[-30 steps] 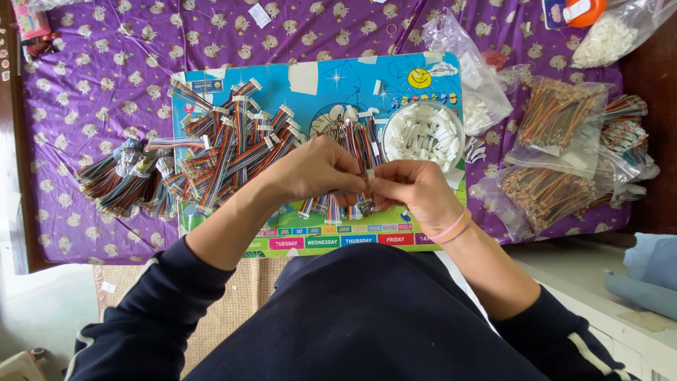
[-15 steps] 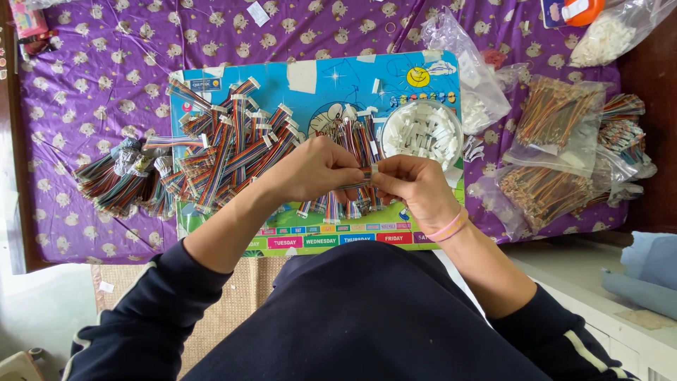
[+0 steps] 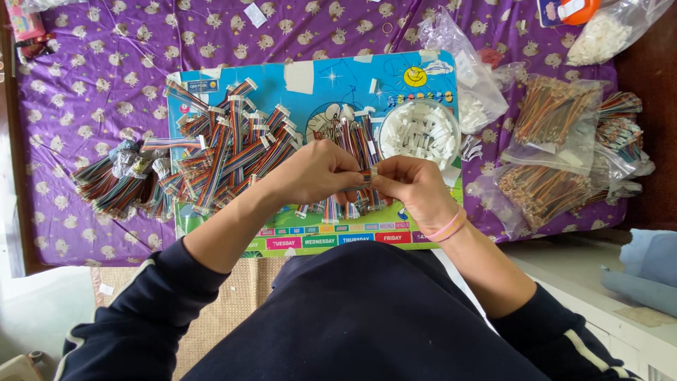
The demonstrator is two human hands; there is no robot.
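The left hand (image 3: 316, 171) and the right hand (image 3: 416, 187) are meeting over the middle of the blue board (image 3: 317, 92), which is lying on the purple bedsheet (image 3: 92, 92). Both grips are closing on one short rainbow ribbon cable (image 3: 367, 174), pinching it between the fingertips, with its white connector showing between them. Loose cables (image 3: 352, 141) are lying on the board just beyond the hands. A heap of finished cables (image 3: 226, 152) is sitting toward the board's left edge, and a round tub of white connectors (image 3: 420, 130) near its right edge.

Head camera looks straight down — close over the purple-clothed table (image 3: 84, 92).
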